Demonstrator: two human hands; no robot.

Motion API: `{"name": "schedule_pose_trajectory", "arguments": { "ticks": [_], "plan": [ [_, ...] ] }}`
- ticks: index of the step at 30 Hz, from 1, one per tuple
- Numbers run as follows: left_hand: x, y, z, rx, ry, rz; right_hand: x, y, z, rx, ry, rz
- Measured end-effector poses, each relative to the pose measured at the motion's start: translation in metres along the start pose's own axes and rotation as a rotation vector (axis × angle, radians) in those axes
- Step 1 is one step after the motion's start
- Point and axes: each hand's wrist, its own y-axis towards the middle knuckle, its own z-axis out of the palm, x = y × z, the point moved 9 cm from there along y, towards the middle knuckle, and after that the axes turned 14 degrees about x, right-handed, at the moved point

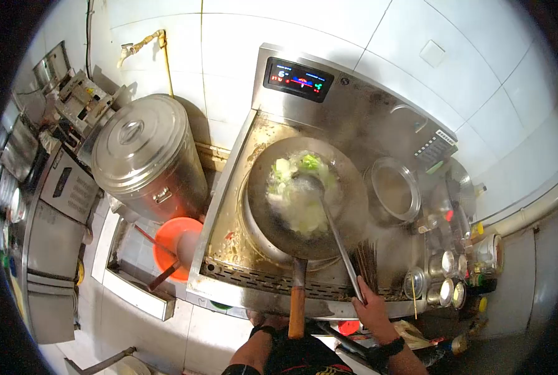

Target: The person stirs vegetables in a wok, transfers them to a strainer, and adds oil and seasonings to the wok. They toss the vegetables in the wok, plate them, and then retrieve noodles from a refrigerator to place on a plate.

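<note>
A dark wok [353, 234] sits on the steel stove, with pale and green vegetable pieces [285, 170] in steaming liquid. My right hand [371, 310] is wrapped round the handle of a long metal ladle [337, 240], whose bowl rests among the vegetables. The wok's wooden handle [297, 312] points toward me, and neither hand touches it. My left hand [258, 317] is low at the stove's front edge, left of the wooden handle; its fingers are mostly hidden.
A large lidded steel pot [148, 156] stands left of the stove [229, 250], above an orange bucket [164, 251]. Right of the wok are a round metal pan [394, 189], a bamboo brush [365, 262] and several seasoning containers [441, 264]. A lit control panel [298, 79] is behind.
</note>
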Motion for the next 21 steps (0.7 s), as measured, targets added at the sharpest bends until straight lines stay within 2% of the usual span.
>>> {"name": "schedule_pose_trajectory", "arguments": {
  "ticks": [3,4,6,7,8,10,11,13,14,15,17,18,19,20,21],
  "plan": [
    [0.000,-0.004,-0.007,0.020,0.032,-0.004,0.001,-0.009,-0.010,-0.110,0.268,-0.033],
    [0.000,-0.006,-0.010,0.024,0.055,-0.009,0.010,-0.009,-0.020,-0.113,0.267,-0.034],
    [-0.004,-0.009,-0.020,0.059,0.161,-0.038,0.007,-0.009,-0.031,0.002,0.325,0.192],
    [-0.005,-0.011,-0.023,0.092,0.244,-0.060,0.001,-0.008,-0.028,-0.001,0.327,0.189],
    [-0.007,-0.015,-0.027,0.140,0.347,-0.084,-0.005,-0.003,-0.031,-0.105,0.174,0.101],
    [-0.006,-0.027,-0.015,0.401,0.577,-0.087,0.004,0.003,-0.035,-0.279,-0.072,-0.105],
    [-0.005,-0.039,-0.002,0.578,0.648,-0.057,0.005,0.000,-0.032,-0.281,-0.065,-0.109],
    [-0.012,-0.085,0.036,0.802,0.467,-0.056,0.005,-0.003,-0.005,0.116,0.457,0.228],
    [-0.047,-0.131,0.079,0.774,0.303,-0.071,-0.007,-0.001,0.027,0.187,0.750,0.155],
    [-0.086,-0.180,0.126,0.745,0.139,-0.081,-0.001,-0.006,0.028,0.185,0.761,0.150],
    [-0.143,-0.224,0.190,0.869,-0.270,0.133,0.035,-0.019,0.047,0.388,1.449,0.085],
    [-0.150,-0.219,0.205,0.863,-0.260,0.126,0.044,-0.025,0.046,0.388,1.518,0.135],
    [-0.160,-0.206,0.208,0.735,-0.212,0.196,0.044,-0.027,0.046,0.383,1.530,0.129],
    [-0.170,-0.194,0.208,0.610,-0.162,0.264,0.051,-0.033,0.053,0.491,1.843,0.121],
    [-0.176,-0.185,0.220,0.609,-0.153,0.255,0.062,-0.040,0.055,0.603,2.153,0.108]
  ]
}}
